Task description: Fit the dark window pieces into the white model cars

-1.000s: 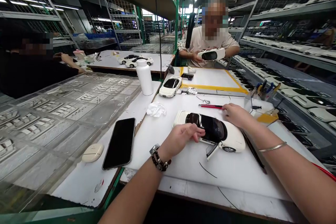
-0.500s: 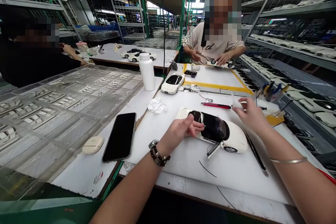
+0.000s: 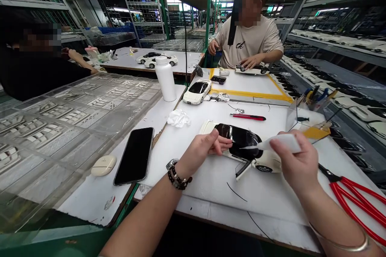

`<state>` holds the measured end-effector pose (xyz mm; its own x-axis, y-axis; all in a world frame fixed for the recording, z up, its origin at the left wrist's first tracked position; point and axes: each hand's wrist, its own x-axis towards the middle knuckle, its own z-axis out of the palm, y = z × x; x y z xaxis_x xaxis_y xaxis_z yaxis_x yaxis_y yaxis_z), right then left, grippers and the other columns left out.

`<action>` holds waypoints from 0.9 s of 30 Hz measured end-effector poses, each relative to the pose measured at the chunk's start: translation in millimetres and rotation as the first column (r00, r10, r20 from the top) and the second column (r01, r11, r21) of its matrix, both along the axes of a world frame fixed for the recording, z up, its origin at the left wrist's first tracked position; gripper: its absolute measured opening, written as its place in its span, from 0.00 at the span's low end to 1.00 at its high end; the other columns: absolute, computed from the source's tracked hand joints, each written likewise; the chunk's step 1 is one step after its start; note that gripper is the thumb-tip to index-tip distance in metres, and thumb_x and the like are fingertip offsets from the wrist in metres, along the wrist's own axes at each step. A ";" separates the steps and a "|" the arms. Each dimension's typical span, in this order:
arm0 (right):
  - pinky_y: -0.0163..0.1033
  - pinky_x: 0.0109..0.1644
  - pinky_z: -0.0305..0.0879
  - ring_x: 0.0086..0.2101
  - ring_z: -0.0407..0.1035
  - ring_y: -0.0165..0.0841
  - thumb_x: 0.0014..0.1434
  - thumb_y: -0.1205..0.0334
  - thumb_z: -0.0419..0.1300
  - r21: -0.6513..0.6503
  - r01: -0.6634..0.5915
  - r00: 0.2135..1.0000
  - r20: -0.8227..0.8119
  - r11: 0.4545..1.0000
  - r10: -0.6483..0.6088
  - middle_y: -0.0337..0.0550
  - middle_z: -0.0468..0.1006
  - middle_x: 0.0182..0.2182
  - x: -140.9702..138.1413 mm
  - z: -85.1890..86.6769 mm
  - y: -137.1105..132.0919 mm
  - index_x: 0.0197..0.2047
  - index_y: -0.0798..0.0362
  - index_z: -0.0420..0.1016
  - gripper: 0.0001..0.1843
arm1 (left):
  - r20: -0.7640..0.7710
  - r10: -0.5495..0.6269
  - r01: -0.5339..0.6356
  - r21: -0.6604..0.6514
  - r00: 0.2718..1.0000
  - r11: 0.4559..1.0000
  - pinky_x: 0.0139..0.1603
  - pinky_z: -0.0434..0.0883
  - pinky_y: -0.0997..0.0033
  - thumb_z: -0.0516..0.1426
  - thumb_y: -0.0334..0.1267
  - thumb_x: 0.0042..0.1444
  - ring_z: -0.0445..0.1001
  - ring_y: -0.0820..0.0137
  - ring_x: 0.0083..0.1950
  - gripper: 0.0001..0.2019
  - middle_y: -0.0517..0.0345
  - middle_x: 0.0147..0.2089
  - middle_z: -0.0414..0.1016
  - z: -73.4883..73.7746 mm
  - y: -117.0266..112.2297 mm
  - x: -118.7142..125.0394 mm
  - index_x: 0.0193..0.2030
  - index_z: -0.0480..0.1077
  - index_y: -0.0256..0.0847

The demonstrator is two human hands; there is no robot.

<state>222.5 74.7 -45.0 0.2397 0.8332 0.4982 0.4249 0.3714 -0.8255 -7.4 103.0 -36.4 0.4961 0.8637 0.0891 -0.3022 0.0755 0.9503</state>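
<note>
Watching from my remote station, I see a white model sports car (image 3: pixel 269 162) lying on a white work table (image 3: pixel 211 217), its black roof (image 3: pixel 241 136) glossy under the factory lights and its 1 open door (image 3: pixel 243 170) angled out toward the camera. The left hand (image 3: pixel 200 152) lies curled against the near side of the car, fingers at the roof's edge; I cannot tell whether it grips or only steadies. The right hand (image 3: pixel 294 160) is closed in a pinch on a white strip (image 3: pixel 279 143), whose tapered tip reaches over the roof. A red pen-like tool (image 3: pixel 247 117) lies beyond the car, and red-handled pliers (image 3: pixel 356 200) sit to the right. A second white model car (image 3: pixel 197 91), its door closed, stands farther up the table. Across the table, a co-worker (image 3: pixel 249 40) rests 1 hand on another model car (image 3: pixel 251 69).
</note>
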 end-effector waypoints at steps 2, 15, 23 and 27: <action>0.35 0.23 0.55 0.22 0.57 0.29 0.56 0.52 0.62 -0.012 -0.009 0.990 0.144 1.000 0.011 0.36 0.65 0.24 -5.4 -3.3 -3.9 0.27 0.50 0.62 0.15 | -0.009 0.005 -0.005 0.000 1.000 1.000 0.58 0.69 0.56 0.52 0.61 0.57 0.74 0.57 0.51 0.30 0.44 0.47 0.76 0.3 0.1 0.0 0.20 0.69 0.33; 0.34 0.21 0.54 0.20 0.58 0.28 0.59 0.54 0.58 -0.008 -0.073 0.921 0.384 0.997 0.071 0.34 0.65 0.21 -14.9 -7.2 -3.4 0.29 0.49 0.61 0.12 | 0.013 0.000 0.000 0.000 1.000 1.000 0.58 0.68 0.54 0.53 0.60 0.56 0.74 0.55 0.51 0.30 0.42 0.47 0.75 -0.6 -1.1 0.0 0.21 0.69 0.32; 0.33 0.22 0.55 0.20 0.58 0.28 0.59 0.55 0.58 0.011 -0.071 0.911 0.408 0.997 0.060 0.34 0.65 0.21 -15.0 -8.2 -4.8 0.30 0.49 0.61 0.12 | 0.008 -0.019 0.019 0.011 1.000 1.000 0.58 0.68 0.53 0.53 0.58 0.58 0.74 0.54 0.51 0.28 0.42 0.47 0.75 -1.0 -0.6 -1.3 0.21 0.70 0.32; 0.33 0.21 0.55 0.19 0.58 0.27 0.59 0.55 0.58 0.030 -0.066 0.908 0.416 0.997 0.048 0.34 0.66 0.21 -15.0 -7.6 -4.9 0.30 0.50 0.61 0.11 | 0.009 -0.018 0.017 0.011 1.000 1.000 0.58 0.68 0.53 0.52 0.58 0.58 0.74 0.54 0.51 0.28 0.42 0.48 0.75 -1.2 -0.5 -1.1 0.21 0.70 0.32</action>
